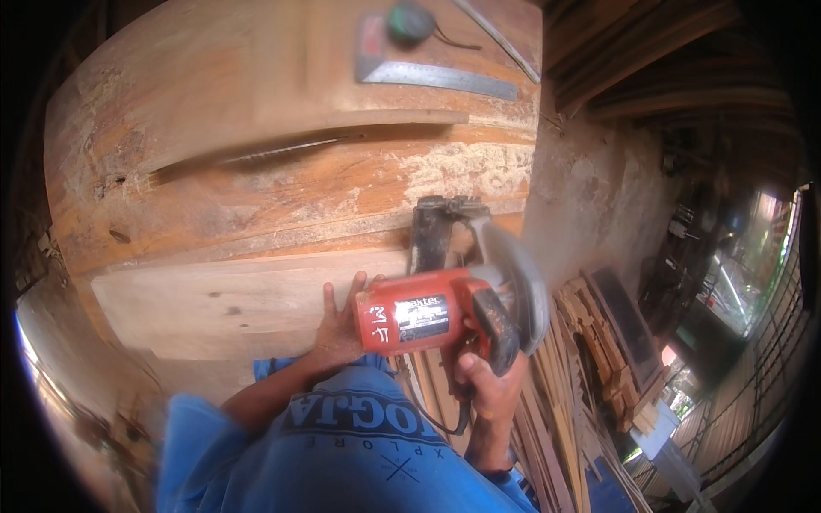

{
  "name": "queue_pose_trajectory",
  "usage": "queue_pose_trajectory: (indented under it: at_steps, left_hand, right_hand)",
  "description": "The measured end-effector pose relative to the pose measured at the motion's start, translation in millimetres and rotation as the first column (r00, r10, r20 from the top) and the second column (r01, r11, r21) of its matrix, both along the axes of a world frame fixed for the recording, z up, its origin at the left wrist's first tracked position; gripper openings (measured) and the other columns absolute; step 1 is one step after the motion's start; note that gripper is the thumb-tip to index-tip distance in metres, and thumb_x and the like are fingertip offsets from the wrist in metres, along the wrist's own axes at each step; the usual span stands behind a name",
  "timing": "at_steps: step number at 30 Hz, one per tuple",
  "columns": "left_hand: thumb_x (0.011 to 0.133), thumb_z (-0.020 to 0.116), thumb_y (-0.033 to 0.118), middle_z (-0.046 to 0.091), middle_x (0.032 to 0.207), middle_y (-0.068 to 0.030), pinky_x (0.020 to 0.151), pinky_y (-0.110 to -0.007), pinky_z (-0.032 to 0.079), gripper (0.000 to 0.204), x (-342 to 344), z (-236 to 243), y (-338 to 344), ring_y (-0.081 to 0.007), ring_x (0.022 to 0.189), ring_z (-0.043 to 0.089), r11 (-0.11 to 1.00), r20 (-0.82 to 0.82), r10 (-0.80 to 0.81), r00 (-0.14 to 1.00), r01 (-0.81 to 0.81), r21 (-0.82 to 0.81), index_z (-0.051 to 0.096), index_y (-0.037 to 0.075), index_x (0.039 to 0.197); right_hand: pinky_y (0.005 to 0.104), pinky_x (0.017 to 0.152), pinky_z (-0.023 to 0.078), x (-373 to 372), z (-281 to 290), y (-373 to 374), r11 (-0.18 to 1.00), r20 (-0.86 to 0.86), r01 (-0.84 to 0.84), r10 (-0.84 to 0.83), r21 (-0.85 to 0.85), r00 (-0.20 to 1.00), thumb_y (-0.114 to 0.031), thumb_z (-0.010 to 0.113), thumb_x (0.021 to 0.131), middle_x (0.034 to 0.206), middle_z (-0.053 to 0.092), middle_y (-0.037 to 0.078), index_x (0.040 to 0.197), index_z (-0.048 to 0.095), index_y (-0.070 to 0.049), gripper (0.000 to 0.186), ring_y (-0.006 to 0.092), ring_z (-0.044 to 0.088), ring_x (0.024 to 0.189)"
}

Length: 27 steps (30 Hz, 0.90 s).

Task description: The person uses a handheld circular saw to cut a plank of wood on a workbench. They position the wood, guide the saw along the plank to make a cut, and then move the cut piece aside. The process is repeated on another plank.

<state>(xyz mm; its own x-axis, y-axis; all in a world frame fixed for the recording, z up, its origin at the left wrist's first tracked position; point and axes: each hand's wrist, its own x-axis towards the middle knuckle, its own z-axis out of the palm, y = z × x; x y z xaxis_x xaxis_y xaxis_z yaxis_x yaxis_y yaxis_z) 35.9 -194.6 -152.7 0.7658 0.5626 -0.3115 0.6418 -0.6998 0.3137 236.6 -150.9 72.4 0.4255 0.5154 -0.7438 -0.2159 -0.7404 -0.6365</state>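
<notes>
The right hand grips the handle of a red circular saw over the counter's near right corner; the left hand, fingers spread, is at its motor end, hold unclear. A printed label and white handwritten marks show.

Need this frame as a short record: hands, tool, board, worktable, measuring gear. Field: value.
right hand: gripping the saw's black handle
left hand: by the motor end, partly hidden; contact unclear
tool: red circular saw
board: pale board, near side of worktable
worktable: wooden, sawdust on top
measuring gear: metal square, tape measure at its left end
</notes>
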Motion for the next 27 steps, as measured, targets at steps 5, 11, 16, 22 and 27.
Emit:
queue_pose_trajectory:
  at_steps: [5,11,16,22,27]
  left_hand:
    - [0.100,0.037,0.074,0.015,0.175,-0.0190,0.113,-0.086,0.002,0.092,-2,-1,-3,-0.0444,0.163,0.007,1.000,0.008,0.003,1.000,-0.003,-0.019,0.023,0.016,0.169]
    - [0.097,0.037,0.081,0.031,0.172,-0.0094,0.113,-0.087,-0.002,0.089,-1,-3,-6,-0.0391,0.160,0.022,0.998,-0.041,-0.013,0.999,0.010,-0.060,0.029,0.026,0.168]
    - [0.095,0.041,0.084,0.036,0.171,-0.0030,0.112,-0.088,0.007,0.087,4,-3,-6,-0.0351,0.157,0.030,0.998,0.004,0.053,0.999,-0.053,0.024,0.032,0.035,0.167]
    - [0.093,0.055,0.077,0.041,0.167,-0.0059,0.113,-0.087,0.010,0.083,6,1,1,-0.0343,0.155,0.033,0.993,0.114,0.111,0.987,-0.105,-0.056,0.036,0.038,0.164]
    - [0.089,0.062,0.074,0.049,0.157,-0.0105,0.118,-0.084,0.002,0.076,6,6,6,-0.0345,0.153,0.034,0.979,0.280,0.170,0.945,-0.194,0.062,0.061,0.028,0.149]
  right_hand:
    - [0.0214,0.054,0.041,-1,0,8,1.000,0.040,-0.018,0.018,0.003,0.999,-0.017,0.084,0.087,0.082,0.065,0.001,0.134,0.064,0.003,0.054,0.0049,0.056,0.062]
    - [0.0219,0.054,0.041,1,0,20,0.999,0.030,-0.028,0.027,0.031,0.999,-0.015,0.082,0.088,0.079,0.064,0.001,0.133,0.064,0.003,0.052,0.0054,0.055,0.061]
    - [0.0222,0.052,0.040,-2,-5,30,0.995,-0.001,0.010,-0.010,0.099,1.000,-0.012,0.081,0.090,0.078,0.063,0.000,0.132,0.064,0.004,0.048,0.0056,0.054,0.060]
    - [0.0244,0.053,0.039,-4,-1,35,0.996,0.062,-0.048,0.043,0.080,0.997,-0.015,0.079,0.092,0.069,0.058,0.000,0.125,0.067,0.004,0.039,0.0063,0.052,0.060]
    - [0.0252,0.052,0.039,-4,-6,31,0.983,0.099,-0.093,0.077,0.161,0.992,-0.015,0.075,0.094,0.066,0.057,0.000,0.120,0.069,0.004,0.033,0.0070,0.051,0.056]
